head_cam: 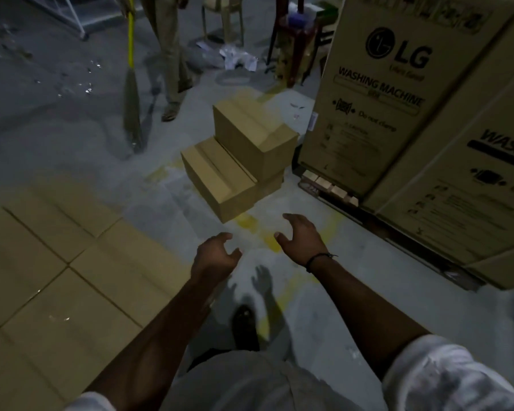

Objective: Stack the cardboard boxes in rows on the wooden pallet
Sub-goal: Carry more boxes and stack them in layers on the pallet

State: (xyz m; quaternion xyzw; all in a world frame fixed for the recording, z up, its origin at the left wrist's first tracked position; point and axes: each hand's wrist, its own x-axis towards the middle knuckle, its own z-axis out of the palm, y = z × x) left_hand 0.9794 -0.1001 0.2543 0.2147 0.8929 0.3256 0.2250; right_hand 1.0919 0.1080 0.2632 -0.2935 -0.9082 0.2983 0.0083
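Both hands empty, mid-air over the floor. Left hand [217,253] and right hand [300,238] have fingers spread and loosely curled, palms turned toward each other, gripping nothing. Our landmark is the box pile [244,161] on the floor: plain cardboard, an upper box [250,134] sitting on the far half, a lower front box [217,179] sticking out toward us. Both hands are on the near side of the pile, close but not touching it. Key relation: the pile lies straight ahead of the fingertips. The lower front box runs its long axis away from us and slightly left, with its near corner pointing at the gap between the hands. We judge the left hand nearer that corner, almost in line with it. The right hand sits off to the right of the pile's near edge, so it must travel further in to reach the right-hand face. Next step as we read it: reach forward, one hand per side, probably taking the upper box first since it is on top. Left of the pile and nearer us is a flat layer of boxes [57,262] laid edge to edge, likely the rows; the wooden pallet beneath is not visible. Just right of the pile stand tall washing-machine cartons [398,99]. Beyond the pile, to its left, is a person with a broom [129,40].
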